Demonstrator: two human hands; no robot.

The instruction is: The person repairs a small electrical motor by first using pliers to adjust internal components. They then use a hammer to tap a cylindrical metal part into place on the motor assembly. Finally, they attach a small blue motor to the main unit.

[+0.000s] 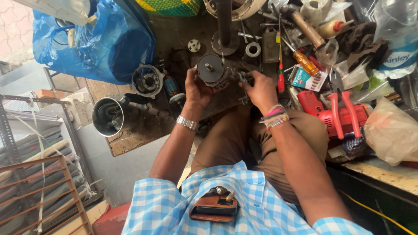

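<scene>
My left hand (pixel 197 88) grips a small round motor (pixel 212 72), dark and greasy, with a short shaft pointing up. It rests on a worn wooden bench (pixel 130 139) just past my knees. My right hand (pixel 260 89) is closed on a small metal part or tool (pixel 244 77) pressed against the motor's right side; what it is cannot be made out. A metal watch is on my left wrist, coloured threads on my right.
A motor housing (pixel 147 80), a steel cup (pixel 107 116) and a blue plastic bag (pixel 93 43) lie left. Screwdrivers (pixel 281 74), a hammer (pixel 307 28), red pliers (pixel 342 111), a red power tool (pixel 320 109), a bottle (pixel 398 39) and bags crowd the right.
</scene>
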